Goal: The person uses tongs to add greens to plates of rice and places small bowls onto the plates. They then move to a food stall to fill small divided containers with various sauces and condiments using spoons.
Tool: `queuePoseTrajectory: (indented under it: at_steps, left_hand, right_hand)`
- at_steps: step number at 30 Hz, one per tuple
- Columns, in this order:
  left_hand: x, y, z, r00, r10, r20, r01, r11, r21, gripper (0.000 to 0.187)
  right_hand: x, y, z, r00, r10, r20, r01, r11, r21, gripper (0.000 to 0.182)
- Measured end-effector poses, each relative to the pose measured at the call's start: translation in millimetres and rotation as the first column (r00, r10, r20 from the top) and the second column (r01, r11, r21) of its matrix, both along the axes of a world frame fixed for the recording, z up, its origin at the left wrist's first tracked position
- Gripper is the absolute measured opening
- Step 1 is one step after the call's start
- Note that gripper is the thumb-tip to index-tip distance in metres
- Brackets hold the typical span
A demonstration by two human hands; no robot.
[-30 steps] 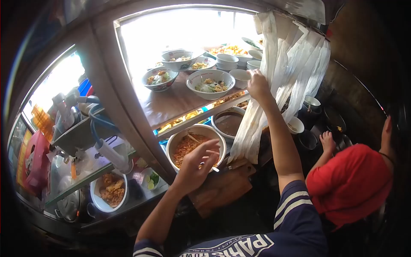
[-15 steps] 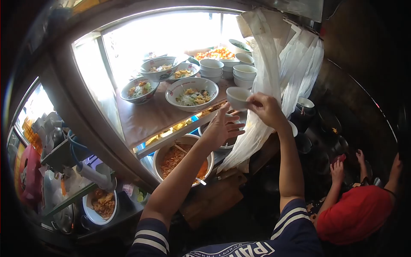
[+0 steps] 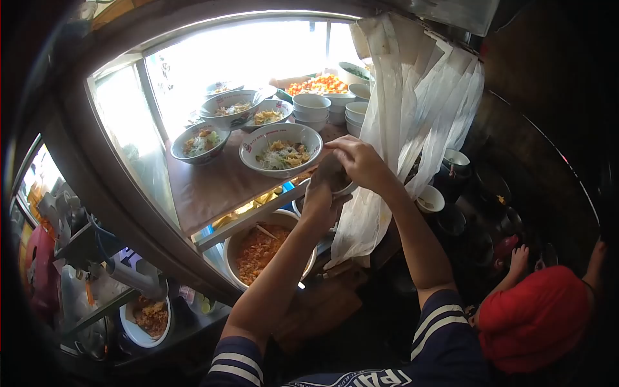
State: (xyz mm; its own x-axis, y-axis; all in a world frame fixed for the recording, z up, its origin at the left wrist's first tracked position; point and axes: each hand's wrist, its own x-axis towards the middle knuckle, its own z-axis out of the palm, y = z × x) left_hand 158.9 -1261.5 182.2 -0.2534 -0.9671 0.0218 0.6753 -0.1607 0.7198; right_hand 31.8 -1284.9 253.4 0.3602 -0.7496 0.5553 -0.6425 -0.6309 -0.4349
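My right hand (image 3: 362, 162) is closed at the upper edge of a small bowl (image 3: 332, 171), which looks dark in shadow. Against its lower side my left hand (image 3: 320, 197) is curled, with the fingers partly hidden. The bowl is tilted between both hands, and its inside cannot be made out. Just beyond them, on the brown counter (image 3: 193, 200), stands a large white bowl (image 3: 282, 149) with noodles and chopped food. Below my left forearm is a big tub (image 3: 231, 271) of reddish food with a utensil in it.
More filled bowls (image 3: 200, 143) stand at the back left of the counter. Stacked small white bowls (image 3: 311, 106) sit near a heap of red and orange pieces (image 3: 319, 84). A translucent curtain (image 3: 387, 129) hangs at right. A person in red headwear (image 3: 538, 316) is at lower right.
My right hand has brought the small bowl left and down from beside the curtain. My left hand has gone from spread fingers to curling against it. The view has shifted slightly.
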Motion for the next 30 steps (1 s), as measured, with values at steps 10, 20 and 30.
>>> queuePoseTrajectory:
  at_steps: [10,20,30]
  left_hand:
    - [12,-1,15,0.942,-0.127,0.311,0.132,0.991,0.006,0.048]
    - [19,0,-5,0.941,-0.287,0.179,0.273,0.957,0.099,0.050]
    - [17,19,-17,0.952,-0.300,0.063,0.284,0.940,0.186,0.047]
  right_hand:
    - [-26,-38,2,0.854,-0.481,0.201,0.521,0.791,-0.321,0.044]
    - [-42,-88,-29,0.848,-0.457,0.266,0.526,0.786,-0.324,0.047]
    - [-45,14,-2,0.918,-0.276,0.286,0.310,0.947,-0.080,0.043]
